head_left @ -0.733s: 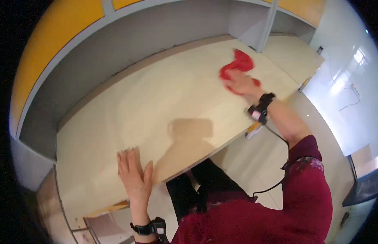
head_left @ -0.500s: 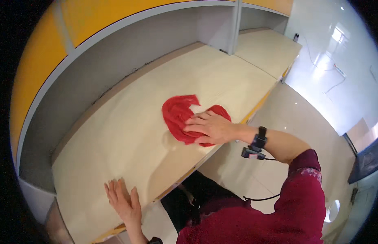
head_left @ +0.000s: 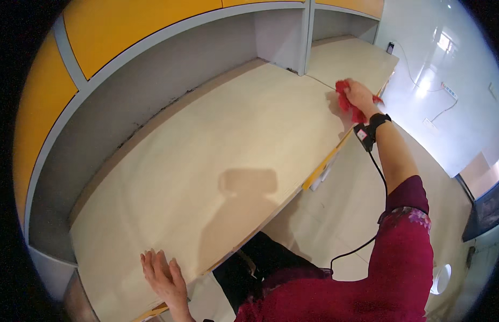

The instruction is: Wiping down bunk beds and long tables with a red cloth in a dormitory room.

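Note:
A long cream desktop stretches across the view. Toward its right end, by the seam with the second desktop, my right hand grips a bunched red cloth. Parts of the cloth stick out on both sides of the fingers, and the palm hides the rest. Whether the cloth touches the surface is hard to tell. Near the front left edge, my left hand rests palm down on the desktop, fingers spread and holding nothing.
Yellow-fronted cabinets overhang the back of the desk. A grey upright post stands at the seam. Farther right lies a second desktop with a small dark object at its end. A power strip with cables is beyond.
My right hand has moved to the far right, taking the red cloth from the middle of the desktop and bunching it up. My left hand has barely shifted.

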